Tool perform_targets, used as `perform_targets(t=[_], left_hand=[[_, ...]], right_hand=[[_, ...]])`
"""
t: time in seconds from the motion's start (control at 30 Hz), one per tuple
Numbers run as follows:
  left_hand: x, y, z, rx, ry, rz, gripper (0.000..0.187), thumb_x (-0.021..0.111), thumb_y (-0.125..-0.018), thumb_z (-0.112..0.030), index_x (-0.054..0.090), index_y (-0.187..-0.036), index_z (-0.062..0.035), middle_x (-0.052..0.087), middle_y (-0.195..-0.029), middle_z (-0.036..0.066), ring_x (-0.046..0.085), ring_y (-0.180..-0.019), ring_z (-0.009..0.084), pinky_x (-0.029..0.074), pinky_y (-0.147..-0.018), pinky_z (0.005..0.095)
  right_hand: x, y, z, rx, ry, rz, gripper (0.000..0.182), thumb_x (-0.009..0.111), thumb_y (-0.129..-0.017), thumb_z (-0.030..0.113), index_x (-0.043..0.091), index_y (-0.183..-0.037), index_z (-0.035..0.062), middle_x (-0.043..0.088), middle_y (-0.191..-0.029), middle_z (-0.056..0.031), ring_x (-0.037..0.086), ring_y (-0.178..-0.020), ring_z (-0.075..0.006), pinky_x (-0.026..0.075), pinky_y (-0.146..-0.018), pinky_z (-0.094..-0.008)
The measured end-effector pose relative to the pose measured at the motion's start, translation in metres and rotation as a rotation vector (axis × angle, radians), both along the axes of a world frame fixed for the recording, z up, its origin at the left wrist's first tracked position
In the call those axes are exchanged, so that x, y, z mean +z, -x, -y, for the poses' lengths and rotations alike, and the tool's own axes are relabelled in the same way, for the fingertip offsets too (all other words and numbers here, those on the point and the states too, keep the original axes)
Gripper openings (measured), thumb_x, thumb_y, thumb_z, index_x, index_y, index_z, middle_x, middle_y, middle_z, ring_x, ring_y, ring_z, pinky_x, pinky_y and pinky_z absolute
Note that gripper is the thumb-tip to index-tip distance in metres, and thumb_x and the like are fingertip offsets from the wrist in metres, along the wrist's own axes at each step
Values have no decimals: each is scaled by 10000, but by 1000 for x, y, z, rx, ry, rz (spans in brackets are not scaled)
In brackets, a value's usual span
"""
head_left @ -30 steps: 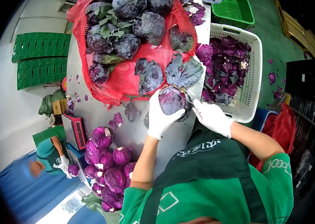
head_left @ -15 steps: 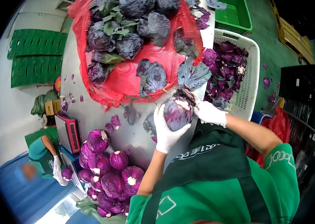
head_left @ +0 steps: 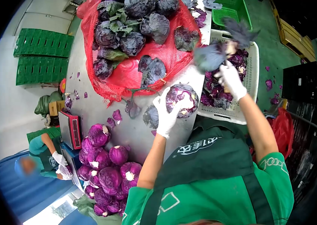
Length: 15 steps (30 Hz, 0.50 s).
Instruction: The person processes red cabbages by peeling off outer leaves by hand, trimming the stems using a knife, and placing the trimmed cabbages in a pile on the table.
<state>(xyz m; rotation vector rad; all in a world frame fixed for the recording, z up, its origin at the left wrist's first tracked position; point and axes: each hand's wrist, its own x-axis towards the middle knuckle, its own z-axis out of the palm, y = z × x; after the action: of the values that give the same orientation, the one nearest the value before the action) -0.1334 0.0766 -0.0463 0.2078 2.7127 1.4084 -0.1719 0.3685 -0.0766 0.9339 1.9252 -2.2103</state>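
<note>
A red cabbage [head_left: 185,98], its cut pale stem end and stripped purple surface facing up, rests in my gloved left hand [head_left: 165,115]. The fingers and thumb wrap its left and lower sides, close over the table edge. My gloved right hand [head_left: 231,79] is above the white crate, fingers bent. Dark outer cabbage leaves [head_left: 211,57], blurred by motion, meet its fingertips. A small light-brown piece shows under the palm; what it is I cannot make out.
Untrimmed cabbages [head_left: 132,44] lie on a red mesh bag [head_left: 128,80]. Trimmed cabbages [head_left: 109,180] are piled at lower left beside a scale [head_left: 69,129]. Purple leaves fill the white crate [head_left: 255,71]; a green crate [head_left: 246,17] stands behind. A co-worker [head_left: 48,153] is at left.
My right hand has moved away from the cabbage, up and right over the white crate, with outer leaves at its fingers. The cabbage in my left hand has turned, showing its pale stem end.
</note>
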Motion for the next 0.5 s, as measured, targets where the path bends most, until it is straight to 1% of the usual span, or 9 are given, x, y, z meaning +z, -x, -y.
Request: perform_targets(t=[0.07, 0.1, 0.17, 0.2, 0.27, 0.33, 0.37, 0.43, 0.5], left_hand=[[-13, 0, 12, -11, 28, -58, 655, 733, -855, -218, 432, -1418, -70, 418, -1262, 154, 451, -1204, 261, 353, -1078, 397], [-17, 1, 12, -6, 28, -65, 655, 733, -855, -218, 432, -1418, -70, 418, -1262, 154, 451, -1204, 261, 353, -1078, 397], [-23, -7, 10, 97, -160, 6, 629, 725, -866, -170, 399, -1388, -42, 452, -1262, 136, 465, -1205, 234, 366, -1070, 377], [-20, -7, 4, 100, -161, 5, 629, 725, -866, -170, 399, -1388, -42, 452, -1262, 136, 465, -1205, 234, 366, -1070, 377], [-7, -5, -8, 160, -352, 151, 601, 711, -882, -139, 373, -1370, -42, 475, -1248, 113, 472, -1196, 226, 365, -1073, 360], [-8, -2, -7, 183, -379, 214, 651, 761, -856, -144, 367, -1363, -43, 471, -1257, 128, 481, -1184, 242, 373, -1064, 360], [-7, -2, -9, 183, -365, 184, 641, 747, -869, -137, 362, -1372, -39, 467, -1288, 135, 470, -1214, 236, 367, -1075, 362], [-5, -1, -12, 146, -340, 100, 590, 710, -903, -119, 396, -1393, -21, 470, -1367, 147, 462, -1271, 219, 359, -1099, 365], [4, 0, -16, 132, -352, 156, 574, 707, -905, -118, 421, -1392, -14, 486, -1364, 143, 477, -1260, 221, 369, -1093, 365]], right_hand=[[7, -10, -17, 57, -121, 176, 213, 501, -1000, 276, 541, -1125, 108, 607, -687, -74, 587, -513, -150, 482, -438, -305], [-2, -20, -10, 216, -521, -137, 255, 512, -999, 278, 556, -1170, 95, 640, -755, -118, 630, -597, -219, 518, -519, -331], [0, -62, 26, 389, -802, -454, 329, 517, -998, 262, 572, -1258, 68, 679, -921, -184, 677, -777, -331, 558, -684, -371], [14, -73, 53, 403, -697, -463, 363, 511, -1000, 244, 572, -1301, 53, 687, -1018, -206, 681, -875, -373, 562, -768, -385], [27, -84, 79, 482, -480, -366, 398, 515, -1011, 233, 552, -1364, 52, 678, -1170, -177, 666, -1032, -288, 504, -893, -374], [26, -87, 89, 502, -506, -351, 410, 495, -1008, 241, 539, -1372, 59, 672, -1106, -215, 685, -914, -357, 555, -782, -380], [27, -89, 90, 514, -539, -400, 472, 490, -1010, 276, 473, -1439, 81, 688, -1030, -209, 688, -823, -356, 551, -707, -385], [35, -87, 91, 604, -599, -353, 489, 477, -1014, 281, 442, -1464, 91, 690, -997, -200, 680, -771, -351, 542, -664, -397], [34, -85, 93, 683, -676, -312, 508, 446, -1021, 283, 396, -1500, 120, 693, -917, -170, 652, -648, -329, 513, -567, -416]])
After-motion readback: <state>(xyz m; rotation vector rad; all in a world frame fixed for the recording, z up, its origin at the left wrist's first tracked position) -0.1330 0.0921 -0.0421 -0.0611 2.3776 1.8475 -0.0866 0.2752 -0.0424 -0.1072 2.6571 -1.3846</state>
